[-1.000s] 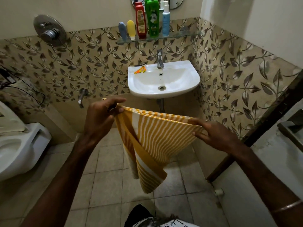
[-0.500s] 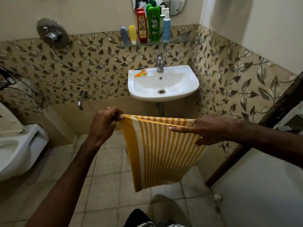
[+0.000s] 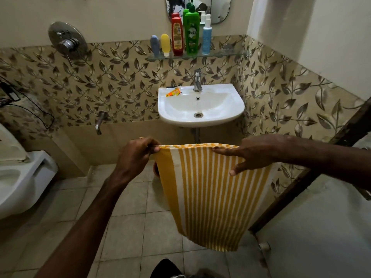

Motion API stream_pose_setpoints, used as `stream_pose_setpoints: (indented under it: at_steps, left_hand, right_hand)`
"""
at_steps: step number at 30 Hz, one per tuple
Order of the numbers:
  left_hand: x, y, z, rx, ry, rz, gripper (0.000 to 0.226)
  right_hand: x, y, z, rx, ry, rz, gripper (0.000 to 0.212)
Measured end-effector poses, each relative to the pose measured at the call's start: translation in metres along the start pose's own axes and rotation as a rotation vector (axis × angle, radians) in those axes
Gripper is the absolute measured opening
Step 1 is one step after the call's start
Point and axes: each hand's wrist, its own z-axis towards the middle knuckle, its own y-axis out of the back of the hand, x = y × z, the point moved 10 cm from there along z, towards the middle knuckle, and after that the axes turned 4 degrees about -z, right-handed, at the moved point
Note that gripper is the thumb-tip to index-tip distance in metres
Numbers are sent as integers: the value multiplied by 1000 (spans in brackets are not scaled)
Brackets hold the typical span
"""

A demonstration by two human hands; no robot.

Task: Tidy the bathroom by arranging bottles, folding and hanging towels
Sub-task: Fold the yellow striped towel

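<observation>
A yellow and white striped towel (image 3: 206,197) hangs folded in front of me, below the sink. My left hand (image 3: 136,157) pinches its top left corner. My right hand (image 3: 251,153) holds the top right end, with a finger laid straight along the top fold and the thumb spread over the front; its other fingers are hidden behind the cloth. Several bottles stand in a row on the glass shelf (image 3: 224,54) under the mirror: a grey tube (image 3: 155,45), a yellow tube (image 3: 165,44), a red bottle (image 3: 177,36), a green bottle (image 3: 192,31) and a blue spray bottle (image 3: 207,37).
A white sink (image 3: 236,109) with a tap (image 3: 197,81) is fixed to the far wall, an orange packet (image 3: 173,93) on its rim. A toilet (image 3: 26,177) is at the left. A dark wooden door frame (image 3: 313,171) slants at the right. The floor (image 3: 128,227) is tiled.
The towel went from a loose bunched drape to a flat, taut hang. My right hand moved in along its top edge, and both hands sit lower in the picture.
</observation>
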Motion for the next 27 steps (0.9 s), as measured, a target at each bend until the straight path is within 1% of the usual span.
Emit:
stream_pose_setpoints:
  at_steps: [2, 5, 8, 10, 11, 12, 14, 15, 16, 19, 23, 24, 27]
  left_hand:
    - [-9, -3, -1, 0, -24, -24, 12]
    - [-24, -8, -2, -9, -42, -136, 12]
    - [-43, -15, -8, -46, -38, -256, 14]
    - [-58, -25, -12, -58, -35, -310, 15]
    - [-63, -30, -13, -71, -30, -331, 16]
    - [-69, -35, -14, -92, -25, -351, 16]
    - [-79, -43, -15, -137, -11, -397, 18]
    - [-83, -47, -14, -151, -1, -427, 18]
    - [-88, -51, -14, -161, 14, -457, 18]
    - [-97, -61, -9, -181, 54, -515, 21]
    - [-108, -65, -1, -194, 78, -559, 25]
    - [-111, -66, 0, -192, 78, -583, 26]
    - [-119, -72, 1, -164, 94, -655, 34]
  right_hand:
    - [-6, 0, 6, 38, -54, 126, 80]
    - [-13, -2, 11, 101, -105, 319, 88]
    - [-12, 4, 12, 62, -149, 535, 87]
    - [-6, 9, 15, 9, -139, 737, 86]
    - [-4, 12, 17, -15, -127, 841, 92]
    - [-1, 15, 20, -36, -115, 926, 102]
    - [2, 20, 24, -54, -122, 1065, 130]
    - [1, 22, 25, -59, -142, 1116, 137]
    - [2, 26, 25, -68, -157, 1143, 136]
    - [1, 37, 26, -120, -197, 1168, 107]
    - [1, 43, 29, -118, -190, 1186, 57]
    - [-1, 44, 30, -123, -198, 1182, 49]
    - [-7, 46, 29, -160, -241, 1178, 38]
